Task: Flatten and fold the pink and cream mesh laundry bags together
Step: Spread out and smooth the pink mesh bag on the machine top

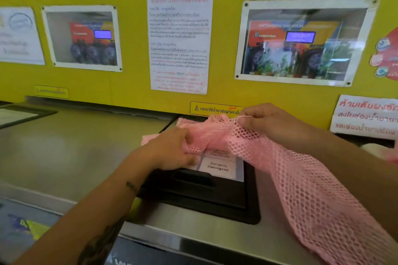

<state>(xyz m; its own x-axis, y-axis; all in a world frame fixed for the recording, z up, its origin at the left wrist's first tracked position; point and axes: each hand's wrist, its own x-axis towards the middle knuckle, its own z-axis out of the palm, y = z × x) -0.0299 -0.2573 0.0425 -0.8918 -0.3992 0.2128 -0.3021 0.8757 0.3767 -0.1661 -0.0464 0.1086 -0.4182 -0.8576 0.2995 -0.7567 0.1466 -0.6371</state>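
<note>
A pink mesh laundry bag (pixel 305 191) is stretched between both my hands above the top of a steel washing machine. My left hand (pixel 170 148) pinches a bunched part of the mesh near the middle. My right hand (pixel 271 122) grips the bag's upper edge, raised near the yellow wall. The rest of the bag hangs down to the lower right, past the machine's front. A bit of pale cream fabric (pixel 374 148) shows at the far right behind my right forearm; most of it is hidden.
Under the bag lies a black detergent drawer lid (pixel 206 198) with a white "Detergent" label (pixel 219 168). The steel machine top (pixel 75 150) stretches left. The yellow wall (pixel 133 49) with posters stands right behind. A black-framed panel (pixel 19 115) sits far left.
</note>
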